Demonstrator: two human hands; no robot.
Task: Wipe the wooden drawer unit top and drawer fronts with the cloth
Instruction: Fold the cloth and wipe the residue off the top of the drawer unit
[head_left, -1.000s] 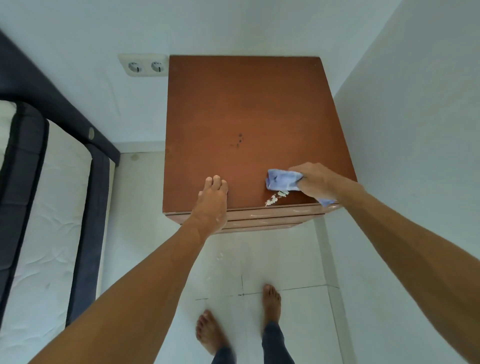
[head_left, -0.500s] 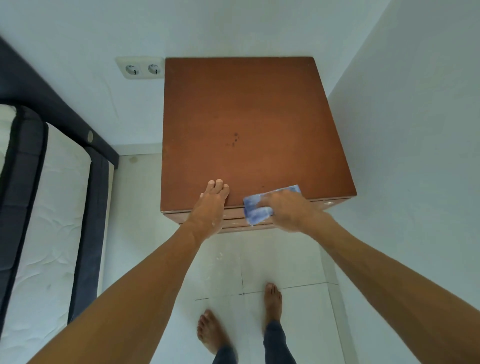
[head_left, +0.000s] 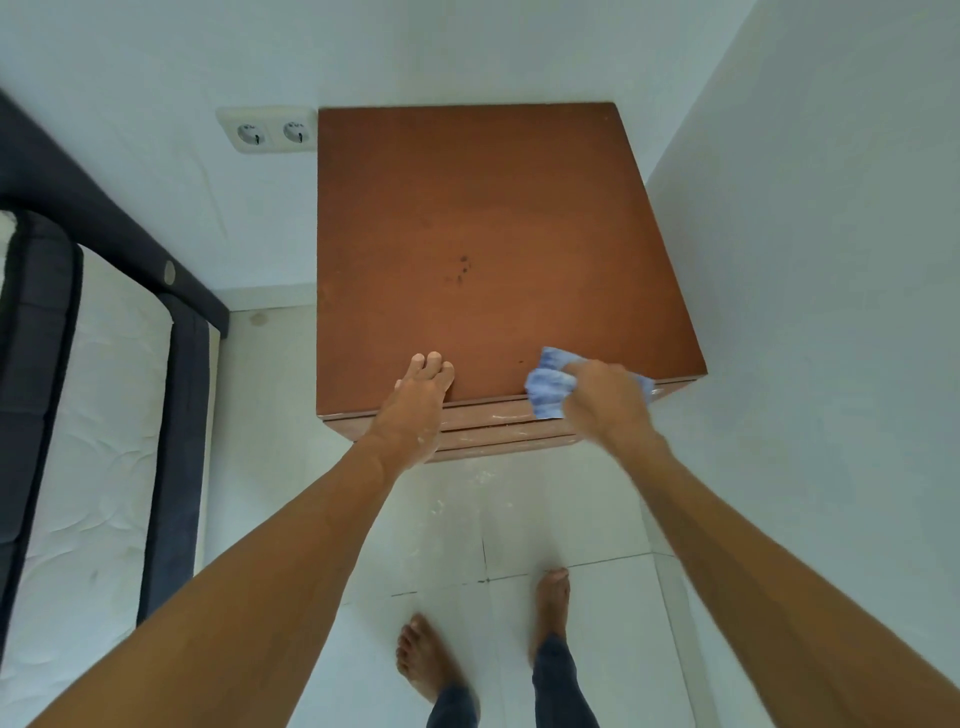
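Observation:
The wooden drawer unit (head_left: 483, 234) stands in a corner, its brown top seen from above, with a few dark specks near the middle. Below its front edge, the drawer fronts (head_left: 498, 428) show pale scuffs. My right hand (head_left: 605, 402) grips a light blue cloth (head_left: 548, 387) pressed over the front edge near the right side. My left hand (head_left: 415, 410) rests flat on the front edge, fingers together on the top, holding nothing.
White walls close in behind and to the right of the unit. A double wall socket (head_left: 270, 130) sits left of it. A dark-framed bed with a white mattress (head_left: 88, 441) fills the left. My bare feet (head_left: 431, 660) stand on white floor tiles with pale crumbs.
My right hand swept the cloth from the top's front right down over the front edge, then back right along it. The white crumbs on the top are gone. My left hand stayed put.

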